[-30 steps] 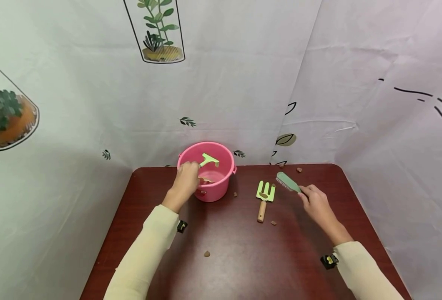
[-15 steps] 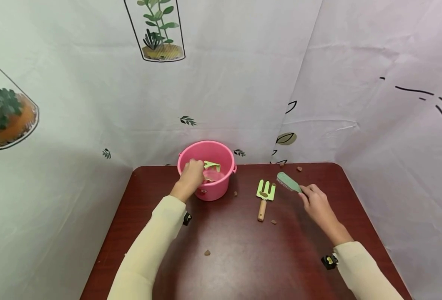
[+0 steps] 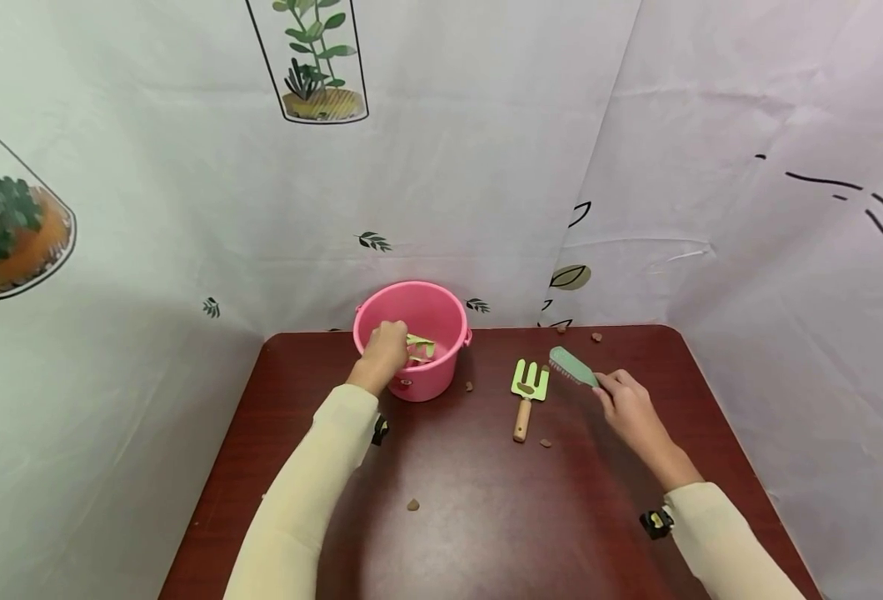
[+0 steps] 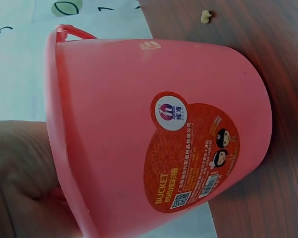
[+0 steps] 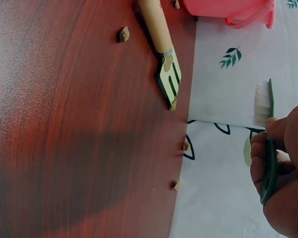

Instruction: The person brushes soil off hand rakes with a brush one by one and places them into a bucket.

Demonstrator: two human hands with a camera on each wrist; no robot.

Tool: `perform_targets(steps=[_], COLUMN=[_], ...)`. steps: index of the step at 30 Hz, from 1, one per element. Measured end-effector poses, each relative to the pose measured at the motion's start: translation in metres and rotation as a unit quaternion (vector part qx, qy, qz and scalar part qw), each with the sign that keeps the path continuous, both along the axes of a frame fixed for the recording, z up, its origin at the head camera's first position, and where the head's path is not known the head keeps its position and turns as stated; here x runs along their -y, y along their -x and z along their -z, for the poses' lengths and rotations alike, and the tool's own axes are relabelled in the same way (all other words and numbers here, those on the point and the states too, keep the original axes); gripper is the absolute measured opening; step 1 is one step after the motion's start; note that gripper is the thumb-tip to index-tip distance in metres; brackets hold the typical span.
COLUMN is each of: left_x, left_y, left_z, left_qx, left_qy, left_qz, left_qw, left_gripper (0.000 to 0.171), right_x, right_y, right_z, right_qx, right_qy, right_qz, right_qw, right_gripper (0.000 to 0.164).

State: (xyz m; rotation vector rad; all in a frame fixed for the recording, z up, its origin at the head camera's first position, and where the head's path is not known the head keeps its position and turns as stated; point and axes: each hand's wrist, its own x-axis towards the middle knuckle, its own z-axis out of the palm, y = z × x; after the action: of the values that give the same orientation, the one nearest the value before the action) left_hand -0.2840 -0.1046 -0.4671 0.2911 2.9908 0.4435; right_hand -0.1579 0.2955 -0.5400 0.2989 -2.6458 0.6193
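Observation:
A pink bucket (image 3: 425,386) stands at the table's back. My left hand (image 3: 384,354) reaches over its near rim. Its fingers are curled by a small light-green hand rake (image 3: 421,348), whose head shows inside the bucket; the fingertips and handle are hidden. In the left wrist view the bucket wall covers most of the grip. Over the table's right side my right hand (image 3: 627,406) grips a green brush (image 3: 572,365) by its handle, bristles pointing down and left. A light-green hand fork (image 3: 529,390) with a wooden handle lies between bucket and brush, brown bits on its tines.
Small brown bits lie scattered on the dark red table (image 3: 479,533): one bit (image 3: 413,505) near the front, another (image 3: 546,443) beside the fork handle, and a bit (image 3: 596,337) near the back edge. Pale printed fabric walls (image 3: 486,208) enclose the back and sides.
My left hand has moved slightly right over the bucket, and the rake head has sunk lower inside it. My right hand with the brush has hardly moved.

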Motion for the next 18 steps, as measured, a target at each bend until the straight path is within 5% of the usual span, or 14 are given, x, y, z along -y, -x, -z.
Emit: perform_targets(steps=[18], left_x=[-0.0104], left_y=[0.0093], left_z=[0.0031], left_qx=[0.07], left_qy=[-0.008], left_qz=[-0.027], left_qw=[0.9972], left_gripper=[0.016], right_x=[-0.002], right_y=[-0.0022], right_z=[-0.0041], right_qx=[0.012], right_qy=[-0.005], right_qz=[0.007], right_qw=[1.0], right_gripper=[0.028])
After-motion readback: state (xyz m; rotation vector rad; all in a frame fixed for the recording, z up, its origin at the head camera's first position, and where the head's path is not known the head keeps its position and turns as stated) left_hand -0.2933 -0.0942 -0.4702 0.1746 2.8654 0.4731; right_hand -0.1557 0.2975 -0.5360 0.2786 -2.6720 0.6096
